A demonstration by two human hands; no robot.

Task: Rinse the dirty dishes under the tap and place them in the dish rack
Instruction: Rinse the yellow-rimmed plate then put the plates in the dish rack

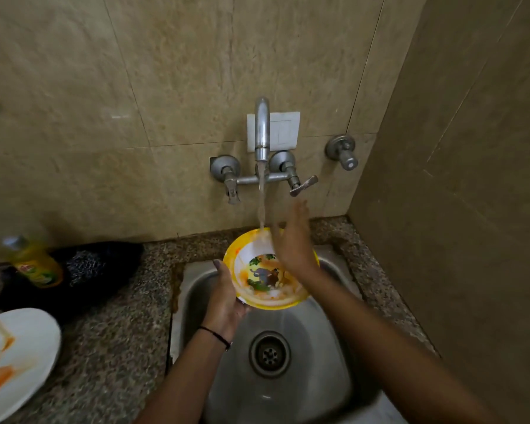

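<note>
A yellow-rimmed bowl (259,289) with a cartoon picture and orange food smears is tilted over the steel sink (315,356). My left hand (225,298) grips its left rim from below. Water runs from the wall tap (262,130) onto the bowl's far rim. My right hand (292,240) is blurred, fingers straight, above the bowl's right side, just below the right tap lever (303,185). A white plate (16,359) smeared with orange sauce lies on the counter at the far left.
A yellow dish soap bottle (36,263) stands at the back left beside a dark scrubber and cloth (89,267). The speckled stone counter (114,332) surrounds the sink. A tiled side wall closes the right. A second valve (343,153) sticks out of the wall.
</note>
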